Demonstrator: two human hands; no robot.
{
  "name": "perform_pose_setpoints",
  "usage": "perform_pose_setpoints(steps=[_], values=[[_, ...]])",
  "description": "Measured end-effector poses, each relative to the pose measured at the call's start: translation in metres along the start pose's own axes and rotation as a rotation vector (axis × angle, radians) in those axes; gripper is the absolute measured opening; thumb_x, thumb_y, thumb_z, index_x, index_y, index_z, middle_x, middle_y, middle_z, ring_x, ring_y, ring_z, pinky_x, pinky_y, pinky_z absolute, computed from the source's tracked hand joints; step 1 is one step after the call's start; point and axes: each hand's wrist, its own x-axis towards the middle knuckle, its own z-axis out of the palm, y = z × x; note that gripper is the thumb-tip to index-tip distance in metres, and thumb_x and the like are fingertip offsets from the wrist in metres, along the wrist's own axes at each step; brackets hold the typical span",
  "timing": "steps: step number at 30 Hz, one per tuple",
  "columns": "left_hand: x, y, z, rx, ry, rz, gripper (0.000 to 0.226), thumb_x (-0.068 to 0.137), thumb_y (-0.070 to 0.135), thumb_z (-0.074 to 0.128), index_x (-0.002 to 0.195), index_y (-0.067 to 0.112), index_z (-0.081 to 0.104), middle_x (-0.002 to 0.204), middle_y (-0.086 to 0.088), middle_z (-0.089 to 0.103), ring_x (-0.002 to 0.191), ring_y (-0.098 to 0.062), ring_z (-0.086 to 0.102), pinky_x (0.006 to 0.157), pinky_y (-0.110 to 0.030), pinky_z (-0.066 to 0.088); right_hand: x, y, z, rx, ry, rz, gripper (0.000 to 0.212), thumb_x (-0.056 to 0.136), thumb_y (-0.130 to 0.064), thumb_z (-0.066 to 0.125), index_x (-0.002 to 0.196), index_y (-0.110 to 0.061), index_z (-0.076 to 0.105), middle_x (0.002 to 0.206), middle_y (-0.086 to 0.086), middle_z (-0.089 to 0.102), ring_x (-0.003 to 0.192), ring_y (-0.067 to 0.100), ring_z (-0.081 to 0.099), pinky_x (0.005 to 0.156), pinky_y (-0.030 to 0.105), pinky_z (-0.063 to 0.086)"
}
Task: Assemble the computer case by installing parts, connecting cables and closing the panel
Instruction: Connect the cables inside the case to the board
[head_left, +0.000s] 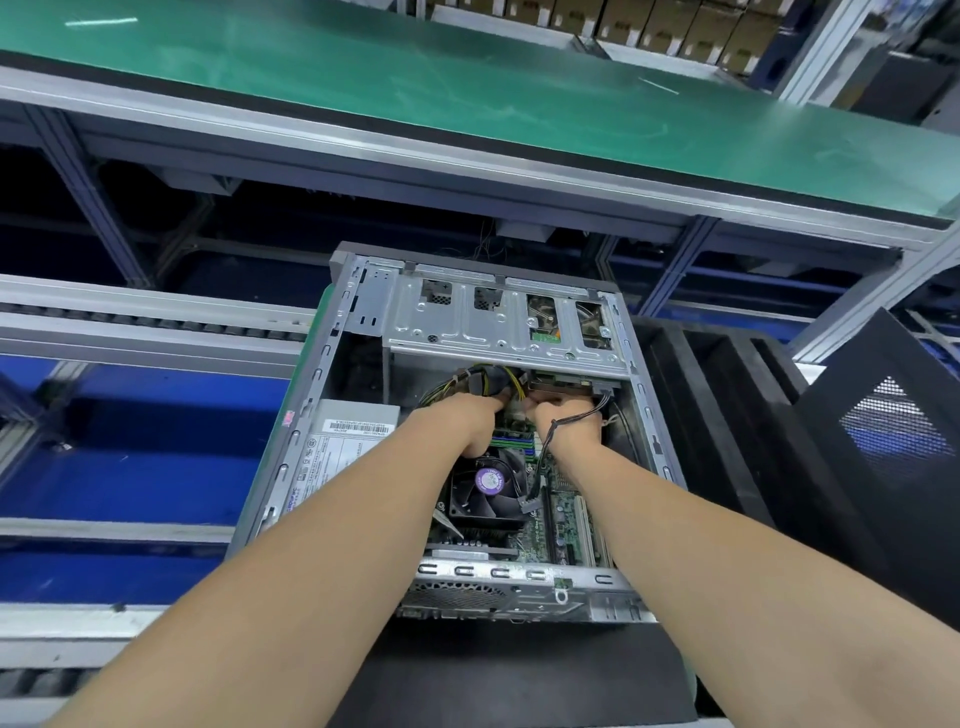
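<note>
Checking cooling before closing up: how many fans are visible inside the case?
1: a black plastic fan with a purple round hub sticker, mid-case on the green motherboard. Others may be hidden under the silver metal drive cage.

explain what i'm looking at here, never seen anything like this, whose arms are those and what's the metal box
No machine here: a person wears a camera on the head, so this one picture looks down along their own bare arms. The metal box is an open computer case lying on a dark mat. Inside are a round cooling fan, a labelled power supply and a silver drive cage. The left hand and right hand meet at a bundle of yellow and black wires under that cage. What each grip holds is hidden. The black meshed panel on the right is probably the side cover, not yet fitted. A green belt runs behind.
</note>
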Motion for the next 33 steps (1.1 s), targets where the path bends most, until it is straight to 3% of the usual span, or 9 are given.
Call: perform_pose_setpoints(steps=[3,7,14,15,18,21,27,30,33], values=[[-0.003,-0.001,-0.001,0.000,0.008,0.019,0.096,0.092,-0.010,0.046,0.160,0.033,-0.006,0.160,-0.017,0.033,0.129,-0.036,0.050,0.089,-0.035,0.048,0.005,0.006,-0.001,-0.063,0.043,-0.047,0.036,0.098,-0.015,0.067,0.132,-0.001,0.066,0.134,0.017,0.066,0.125,0.030,0.063,0.046,0.004,0.037],[-0.005,0.001,-0.003,0.019,-0.008,0.024,0.095,0.093,-0.011,0.045,0.160,0.031,-0.007,0.161,-0.018,0.030,0.128,-0.036,0.051,0.095,-0.036,0.049,0.004,0.007,-0.001,-0.138,0.044,-0.062,0.038,0.100,-0.016,0.065,0.132,0.003,0.063,0.135,0.021,0.064,0.125,0.034,0.062,0.085,0.029,0.050],[-0.006,0.002,-0.004,0.035,-0.003,0.028,0.090,0.094,-0.009,0.046,0.162,0.026,-0.002,0.163,-0.015,0.028,0.137,-0.035,0.045,0.099,-0.035,0.047,0.004,0.004,-0.002,-0.423,0.019,-0.099,0.038,0.104,-0.015,0.056,0.139,-0.002,0.062,0.140,0.018,0.062,0.129,0.032,0.060,0.062,0.016,0.047],[-0.007,0.002,-0.004,0.029,-0.002,0.028,0.090,0.094,-0.009,0.045,0.162,0.026,-0.002,0.162,-0.015,0.029,0.136,-0.035,0.046,0.097,-0.035,0.047,0.004,0.003,-0.002,-0.490,0.022,-0.119,0.038,0.105,-0.010,0.051,0.142,-0.007,0.061,0.140,0.018,0.062,0.129,0.034,0.060,0.070,0.015,0.051],[-0.006,0.002,-0.003,0.007,0.007,0.023,0.090,0.093,-0.009,0.045,0.162,0.028,0.000,0.161,-0.016,0.032,0.131,-0.036,0.049,0.092,-0.035,0.048,-0.004,-0.005,-0.004,-0.725,0.027,-0.228,0.054,0.105,0.004,0.034,0.145,-0.022,0.059,0.141,0.019,0.061,0.129,0.038,0.059,0.099,0.038,0.051],[-0.004,0.002,-0.002,-0.015,0.018,0.008,0.088,0.093,-0.008,0.046,0.162,0.026,0.004,0.157,-0.018,0.037,0.128,-0.035,0.051,0.085,-0.033,0.047,0.000,-0.007,-0.004,-0.975,0.006,-0.303,0.058,0.104,0.008,0.032,0.148,-0.020,0.056,0.141,0.018,0.060,0.129,0.037,0.059,0.100,0.042,0.050],[0.000,0.001,-0.002,-0.007,0.005,-0.025,0.078,0.093,-0.006,0.045,0.162,0.014,0.012,0.156,-0.016,0.038,0.130,-0.034,0.050,0.081,-0.031,0.042,0.004,-0.006,-0.003,-1.182,-0.036,-0.355,0.050,0.106,0.005,0.034,0.148,-0.014,0.055,0.146,0.017,0.058,0.132,0.035,0.057,0.103,0.040,0.051],[0.000,0.003,-0.007,0.014,-0.017,-0.008,0.076,0.096,-0.006,0.038,0.163,0.016,0.009,0.163,-0.013,0.028,0.139,-0.032,0.042,0.094,-0.031,0.042,0.003,-0.006,-0.003,-1.209,-0.043,-0.368,0.050,0.106,0.004,0.035,0.146,-0.015,0.057,0.145,0.016,0.059,0.132,0.035,0.057,0.102,0.040,0.050],[-0.002,0.003,-0.012,0.009,-0.020,-0.002,0.066,0.100,-0.002,0.031,0.161,0.012,0.013,0.167,-0.012,0.017,0.152,-0.028,0.023,0.117,-0.033,0.025,0.004,-0.005,-0.003,-1.202,-0.064,-0.364,0.051,0.106,0.005,0.034,0.147,-0.014,0.057,0.145,0.020,0.058,0.132,0.038,0.056,0.106,0.043,0.050]])
